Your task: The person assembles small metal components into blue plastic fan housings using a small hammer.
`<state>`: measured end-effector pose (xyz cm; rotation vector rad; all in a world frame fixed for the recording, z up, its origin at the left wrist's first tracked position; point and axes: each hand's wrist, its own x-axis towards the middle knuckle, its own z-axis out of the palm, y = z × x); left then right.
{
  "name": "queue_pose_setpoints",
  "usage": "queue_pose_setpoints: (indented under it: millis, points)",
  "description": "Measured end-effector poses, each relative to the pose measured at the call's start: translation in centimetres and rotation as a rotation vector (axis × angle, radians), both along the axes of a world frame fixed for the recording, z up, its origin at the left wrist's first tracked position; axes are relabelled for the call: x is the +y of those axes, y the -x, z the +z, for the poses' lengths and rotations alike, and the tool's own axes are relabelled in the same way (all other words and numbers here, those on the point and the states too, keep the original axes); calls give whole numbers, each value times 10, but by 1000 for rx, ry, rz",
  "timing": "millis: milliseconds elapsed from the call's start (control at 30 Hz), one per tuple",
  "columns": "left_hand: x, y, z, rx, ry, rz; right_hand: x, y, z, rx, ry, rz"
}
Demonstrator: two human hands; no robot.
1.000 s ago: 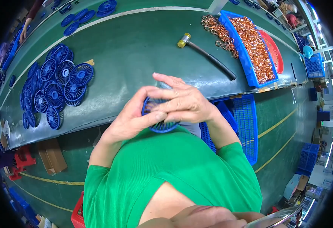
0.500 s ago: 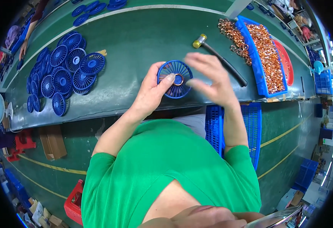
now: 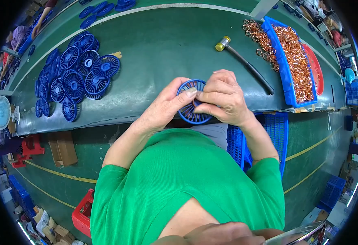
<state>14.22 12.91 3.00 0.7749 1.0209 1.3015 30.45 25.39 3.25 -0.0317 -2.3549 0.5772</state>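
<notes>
Near the table's front edge, my left hand [image 3: 166,103] is closed on a round blue slatted plastic fan grille [image 3: 193,117], its thumb lying over the face toward the middle. My right hand [image 3: 224,98] is closed too, its bent fingers and thumb pressed together at the grille's hub. A copper-coloured ring [image 3: 196,103] shows there in part; the fingers cover the rest of it and most of the hub. Further right lies a hammer [image 3: 246,65] with a yellow-faced head and black grip, touched by neither hand.
Many similar blue grilles [image 3: 73,85] are heaped at the left of the green table [image 3: 162,45]. On the right, a blue bin [image 3: 283,67] full of copper rings stands beside loose rings [image 3: 260,38] and a red tray [image 3: 318,75]. Blue crates [image 3: 274,134] sit below the table edge.
My right hand, spread and apart from the grille before, has come left and closed at its hub. My left hand keeps its hold. The whole view has shifted slightly.
</notes>
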Motion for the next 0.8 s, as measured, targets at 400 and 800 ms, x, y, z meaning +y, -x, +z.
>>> queue_pose_setpoints:
  millis: [400,800]
  points:
    - [23,-9,-30,1171,-526,440,52,-11,-17,49,432,-377]
    - [27,29,-33,1664,-288,485,172,-61,-63,-359,63,-995]
